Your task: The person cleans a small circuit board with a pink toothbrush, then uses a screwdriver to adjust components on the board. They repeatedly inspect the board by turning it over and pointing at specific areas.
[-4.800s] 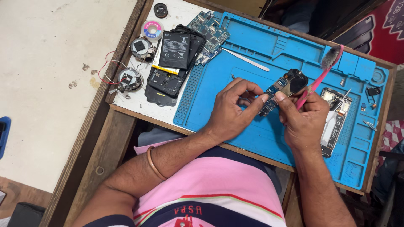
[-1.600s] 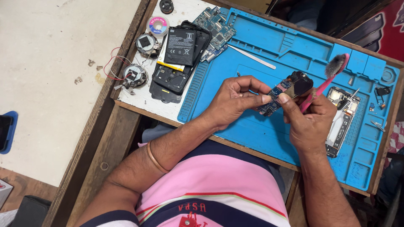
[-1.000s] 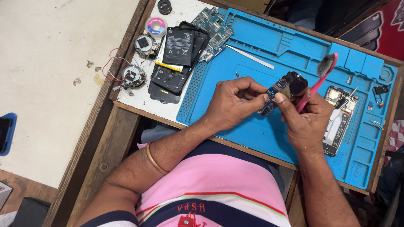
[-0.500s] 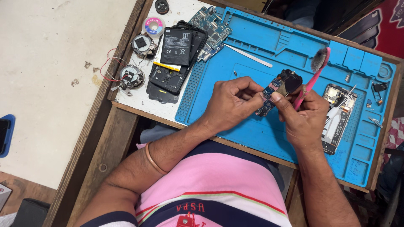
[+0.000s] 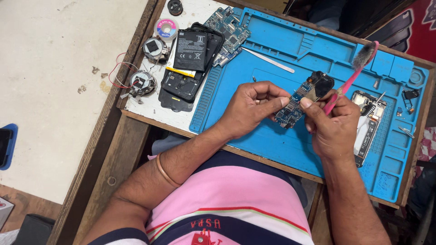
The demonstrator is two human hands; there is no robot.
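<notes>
Opened phone (image 5: 369,119) just right of hands, battery (image 5: 190,50) far left, circuit board (image 5: 303,97) pinched btwn left hand (image 5: 252,109) & right hand (image 5: 332,124), which also grips pink brush (image 5: 349,77)

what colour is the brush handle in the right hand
Pink, with grey bristles; the brush in the right hand shows in the head view.

blue circuit board (image 5: 303,97) held tilted above the mat, pink brush (image 5: 349,75) slanting beside it

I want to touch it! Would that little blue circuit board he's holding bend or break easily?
The circuit board probably stays stiff: it juts out flat from the left hand without drooping. It looks thin and light, pinched by fingertips only. Its tiny exposed parts suggest it is fragile. The right hand also holds a pink brush.
</notes>
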